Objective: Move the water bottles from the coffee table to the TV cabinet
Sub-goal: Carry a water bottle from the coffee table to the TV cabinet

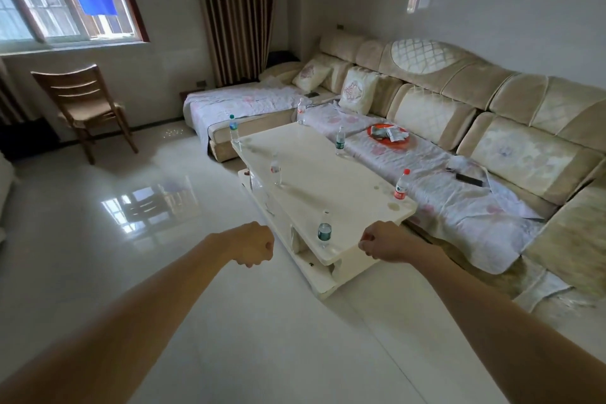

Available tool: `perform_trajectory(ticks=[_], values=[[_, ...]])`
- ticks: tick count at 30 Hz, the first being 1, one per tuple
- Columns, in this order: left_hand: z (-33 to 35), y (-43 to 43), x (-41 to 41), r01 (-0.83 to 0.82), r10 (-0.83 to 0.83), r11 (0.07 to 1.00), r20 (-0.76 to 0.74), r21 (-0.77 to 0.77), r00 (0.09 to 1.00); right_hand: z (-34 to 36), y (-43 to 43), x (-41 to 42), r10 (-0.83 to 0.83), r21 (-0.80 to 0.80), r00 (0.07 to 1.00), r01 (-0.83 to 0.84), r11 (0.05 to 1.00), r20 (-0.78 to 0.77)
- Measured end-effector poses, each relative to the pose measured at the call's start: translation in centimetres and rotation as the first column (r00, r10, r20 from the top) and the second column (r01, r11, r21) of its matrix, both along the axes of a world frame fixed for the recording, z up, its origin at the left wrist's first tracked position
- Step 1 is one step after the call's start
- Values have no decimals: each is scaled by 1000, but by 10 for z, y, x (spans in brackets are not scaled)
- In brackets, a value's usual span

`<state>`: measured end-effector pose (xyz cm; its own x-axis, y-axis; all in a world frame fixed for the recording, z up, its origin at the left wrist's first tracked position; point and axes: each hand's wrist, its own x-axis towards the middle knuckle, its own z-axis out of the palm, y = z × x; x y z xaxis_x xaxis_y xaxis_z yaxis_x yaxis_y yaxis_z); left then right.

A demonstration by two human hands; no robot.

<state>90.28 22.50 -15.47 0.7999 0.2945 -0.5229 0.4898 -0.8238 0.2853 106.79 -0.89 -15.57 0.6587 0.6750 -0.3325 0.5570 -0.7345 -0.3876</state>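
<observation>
Bare forearms (157,305), left hand (254,246), right hand (382,244)

**Layout of the room.** The tabletop (314,180) stands mid-floor, its long axis running away from the viewer. Six bottles stand on it, well apart:
- near-end bottle (324,233)
- right-edge bottle (401,186)
- far-right bottle (340,141)
- far-corner bottle (301,111)
- far-left bottle (233,128)
- centre-left bottle (275,169)

The sofa (433,115) runs along the tabletop's right side and round its far end. A tray (402,143) lies on the sofa seat, right of the far-right bottle. A chair (82,102) stands far left, below the window (29,3). A curtain (237,10) hangs behind the sofa's far end.
</observation>
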Motion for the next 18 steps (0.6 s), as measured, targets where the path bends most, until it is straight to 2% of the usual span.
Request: perform_trajectory(ticks=[6,13,18], values=[[-36,49,82,-27,26,999,-21,-29,999,-44,55,77,-29,-44,998,26,999,-51],[-62,119,192,-98,103,979,18,-177,995,-74,134,161,-59,-126,989,43,991,-132],[-99,158,234,-102,98,974,-30,-200,995,-116,174,209,-70,-157,980,41,987,-188]])
